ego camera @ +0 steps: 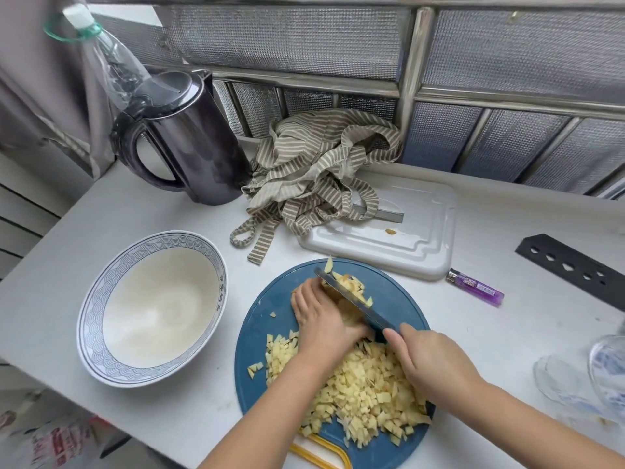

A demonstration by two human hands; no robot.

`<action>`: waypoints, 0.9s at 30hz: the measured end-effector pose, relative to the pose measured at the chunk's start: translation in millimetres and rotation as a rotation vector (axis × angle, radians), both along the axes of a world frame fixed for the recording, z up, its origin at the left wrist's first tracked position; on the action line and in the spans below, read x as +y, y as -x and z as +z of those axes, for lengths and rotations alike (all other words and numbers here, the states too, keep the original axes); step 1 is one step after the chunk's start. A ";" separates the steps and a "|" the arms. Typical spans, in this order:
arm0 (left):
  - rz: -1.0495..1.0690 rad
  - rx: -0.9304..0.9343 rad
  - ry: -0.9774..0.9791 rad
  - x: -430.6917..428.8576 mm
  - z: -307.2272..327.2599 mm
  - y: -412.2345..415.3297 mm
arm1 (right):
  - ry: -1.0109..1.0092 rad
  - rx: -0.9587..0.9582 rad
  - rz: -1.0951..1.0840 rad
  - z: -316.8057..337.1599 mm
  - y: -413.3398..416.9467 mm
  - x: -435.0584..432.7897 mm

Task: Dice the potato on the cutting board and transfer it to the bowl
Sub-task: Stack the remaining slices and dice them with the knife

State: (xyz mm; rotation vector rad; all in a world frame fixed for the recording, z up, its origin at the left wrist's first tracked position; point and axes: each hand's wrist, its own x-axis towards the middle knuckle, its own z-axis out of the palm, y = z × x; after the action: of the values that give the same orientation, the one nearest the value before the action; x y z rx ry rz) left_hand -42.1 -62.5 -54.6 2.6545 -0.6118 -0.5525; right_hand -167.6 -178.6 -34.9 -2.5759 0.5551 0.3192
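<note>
Left of the left hand (321,319), empty bowl (159,306), waiting. Hand laid flat, straight fingers pressing the last uncut potato strips (353,287) onto the cutting board (267,299); better to tuck fingertips back. Just right of it, knife (358,304), handle clenched in the right hand (429,360): chop straight down, evenly spaced. Diced pile (368,397) under both wrists.

head view looks steeply down, close over counter (169,418).

The right hand (429,360) covers the knife's (355,299) handle.
</note>
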 end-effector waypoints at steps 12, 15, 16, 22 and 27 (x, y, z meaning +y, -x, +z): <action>-0.063 0.099 -0.183 -4.2 6.9 -2.9 | 0.001 0.090 0.031 10.5 -21.0 -7.8; -0.047 0.077 -0.184 -4.5 3.7 -1.6 | -0.017 0.102 0.034 11.1 -26.0 -8.3; -0.035 0.066 -0.166 -5.0 2.8 -1.1 | -0.021 0.102 0.037 11.2 -28.0 -8.3; 0.013 0.015 -0.084 -7.2 -1.8 2.0 | -0.024 0.118 0.054 11.4 -36.2 -11.3; -0.003 0.008 -0.134 -7.2 -1.4 2.3 | -0.033 0.102 0.066 7.2 -36.1 -12.3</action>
State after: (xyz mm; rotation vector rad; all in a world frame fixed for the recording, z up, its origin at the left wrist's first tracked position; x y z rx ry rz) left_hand -44.4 -69.6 -56.0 2.7755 -0.5958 -0.6245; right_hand -131.5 -190.9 -27.6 -2.5606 0.4965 0.4804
